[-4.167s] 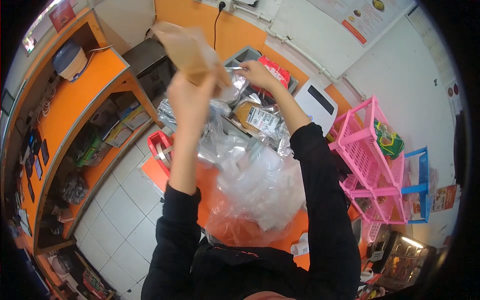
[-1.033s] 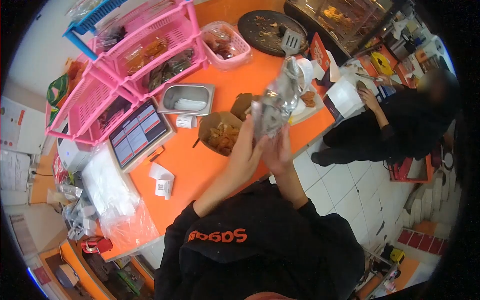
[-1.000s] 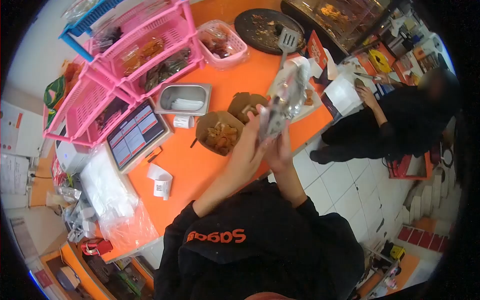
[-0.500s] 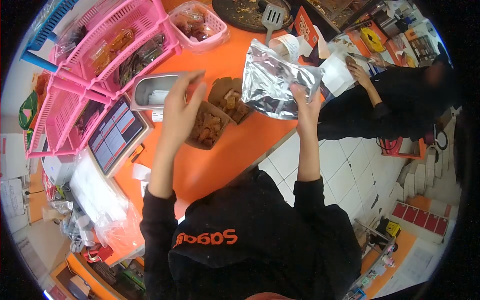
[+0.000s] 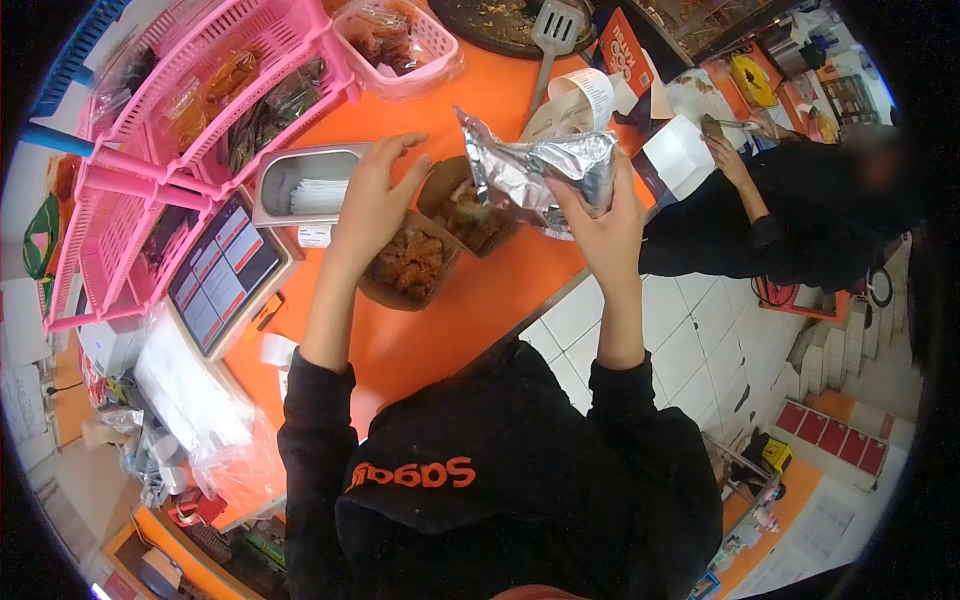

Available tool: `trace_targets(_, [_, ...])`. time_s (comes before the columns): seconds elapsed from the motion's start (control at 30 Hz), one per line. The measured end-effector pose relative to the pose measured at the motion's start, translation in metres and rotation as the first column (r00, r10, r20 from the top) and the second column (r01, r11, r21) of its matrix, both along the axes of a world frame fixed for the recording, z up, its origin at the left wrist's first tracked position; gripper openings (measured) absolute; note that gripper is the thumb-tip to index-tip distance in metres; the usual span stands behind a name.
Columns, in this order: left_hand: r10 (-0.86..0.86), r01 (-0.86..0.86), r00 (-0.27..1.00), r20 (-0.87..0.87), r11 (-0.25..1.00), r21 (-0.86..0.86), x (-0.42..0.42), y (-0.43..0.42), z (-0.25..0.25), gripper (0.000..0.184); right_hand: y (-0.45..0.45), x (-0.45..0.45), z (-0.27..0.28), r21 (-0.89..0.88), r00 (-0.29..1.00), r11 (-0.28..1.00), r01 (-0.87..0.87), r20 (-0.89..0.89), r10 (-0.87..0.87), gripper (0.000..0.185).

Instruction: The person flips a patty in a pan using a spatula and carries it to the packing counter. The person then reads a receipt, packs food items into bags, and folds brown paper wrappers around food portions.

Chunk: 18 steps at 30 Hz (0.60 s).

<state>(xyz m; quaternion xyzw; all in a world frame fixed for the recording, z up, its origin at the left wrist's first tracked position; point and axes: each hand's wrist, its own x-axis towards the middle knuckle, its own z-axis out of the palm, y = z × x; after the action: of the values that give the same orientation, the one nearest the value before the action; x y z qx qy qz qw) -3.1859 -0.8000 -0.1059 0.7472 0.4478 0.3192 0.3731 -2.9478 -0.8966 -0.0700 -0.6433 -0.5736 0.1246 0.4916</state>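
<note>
My right hand [image 5: 608, 225] grips a shiny silver foil pouch [image 5: 545, 165] between thumb and fingers. The pouch is tilted, its left end above a brown paper box [image 5: 438, 190] holding pieces of food. My left hand [image 5: 378, 205] holds nothing; its thumb and fingers are spread above the table, beside that box. Just below it, a second brown paper box [image 5: 440, 282] contains crumbly, fried-looking pieces. A metal tray [image 5: 275, 185] with white paper-like strips stands left of my left hand, which overlaps its right end.
Pink baskets [image 5: 120, 225] with bagged items and a tablet [image 5: 225, 270] line the left of the orange table [image 5: 370, 355]. A spatula [image 5: 557, 30], a printed paper cup [image 5: 585, 95] and a dark round pan [image 5: 490, 30] are at the back. Another person [image 5: 780, 200] handles white paper at right.
The foil pouch has tipped and folded, moving slightly left, and shows less of its flat face. My left hand has shifted slightly right, still spread.
</note>
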Motion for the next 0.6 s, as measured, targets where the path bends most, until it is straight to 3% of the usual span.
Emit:
trace_targets(0.13, [0.012,-0.013,0.998,0.054,1.0,0.011,0.0,-0.001,-0.001,0.034,0.004,-0.003,0.001,0.031,1.0,1.0,-0.002,0.014,0.002,0.047])
trace_targets(0.23, [0.012,-0.012,0.998,0.061,1.0,-0.011,0.0,-0.002,0.001,0.034,0.003,-0.005,0.004,0.042,0.992,0.999,0.031,0.121,-0.036,0.048])
trace_targets(0.33, [0.025,-0.023,0.996,0.086,0.999,-0.022,-0.002,-0.002,0.001,0.033,0.0,-0.008,0.008,0.045,0.999,0.999,-0.015,0.03,0.013,0.049])
trace_targets(0.47, [0.045,-0.044,0.995,0.093,0.999,-0.015,-0.008,-0.006,0.005,0.033,-0.011,0.007,-0.002,-0.067,0.994,0.996,0.05,-0.091,-0.056,0.054])
trace_targets(0.57, [0.077,-0.074,0.989,0.125,0.997,-0.033,-0.013,-0.012,0.008,0.032,-0.015,0.02,-0.03,0.039,0.889,0.995,0.093,-0.453,-0.065,0.053])
trace_targets(0.6, [0.086,-0.082,0.987,0.135,0.996,-0.038,-0.016,-0.014,0.007,0.032,-0.021,0.015,-0.034,-0.04,0.788,0.98,0.195,-0.589,-0.181,0.041])
